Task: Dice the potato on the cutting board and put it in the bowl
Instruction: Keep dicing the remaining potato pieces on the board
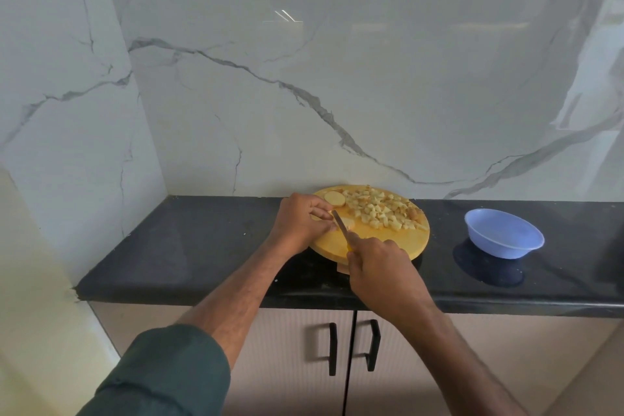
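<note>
While the left hand (300, 221) curls over a potato piece (347, 223) at the near-left part of the round wooden cutting board (388, 243), its fingertips pinching that piece down, the right hand (381, 270) sits just behind it, fingers wrapped round the yellow handle of one knife (341, 228). The blade runs forward from the right fist and meets the potato right beside the left fingertips. Just beyond the left knuckles lies one round potato slice (335, 198), flat on the board. To the right of both hands, across the far half of the board, a heap of diced potato cubes (381, 211) is spread out, too many and too small to count. Well off to the right of the right hand stands one pale blue plastic bowl (504, 233) on the black countertop (189, 246), apart from the board. Below the arms are two cabinet doors, each with one black handle (332, 349).
</note>
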A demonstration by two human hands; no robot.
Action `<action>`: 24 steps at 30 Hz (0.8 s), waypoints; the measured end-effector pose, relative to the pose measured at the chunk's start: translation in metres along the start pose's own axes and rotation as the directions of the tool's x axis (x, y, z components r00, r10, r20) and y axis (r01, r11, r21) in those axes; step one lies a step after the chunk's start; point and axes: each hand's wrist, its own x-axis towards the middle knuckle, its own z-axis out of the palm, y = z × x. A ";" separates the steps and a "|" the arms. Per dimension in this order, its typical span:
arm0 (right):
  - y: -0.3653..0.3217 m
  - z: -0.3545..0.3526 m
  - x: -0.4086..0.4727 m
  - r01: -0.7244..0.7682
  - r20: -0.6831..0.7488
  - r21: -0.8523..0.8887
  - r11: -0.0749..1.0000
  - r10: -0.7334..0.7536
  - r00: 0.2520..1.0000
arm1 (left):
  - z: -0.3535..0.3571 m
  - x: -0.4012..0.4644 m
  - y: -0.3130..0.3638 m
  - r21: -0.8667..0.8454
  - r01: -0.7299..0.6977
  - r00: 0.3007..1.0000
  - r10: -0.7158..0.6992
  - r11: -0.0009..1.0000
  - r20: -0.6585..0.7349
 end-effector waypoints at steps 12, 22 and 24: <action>-0.004 -0.001 0.017 0.001 0.061 -0.028 1.000 0.000 0.998 | 0.001 0.000 -0.001 0.015 -0.015 1.000 0.015 1.000 -0.004; 0.003 -0.011 -0.025 0.030 0.064 -0.061 0.998 -0.026 0.998 | 0.001 -0.001 0.002 0.049 -0.031 0.999 0.032 0.998 -0.007; 0.007 -0.017 -0.029 0.001 0.050 -0.025 1.000 0.001 0.999 | 0.001 -0.002 0.002 0.049 -0.037 0.999 0.037 0.998 -0.009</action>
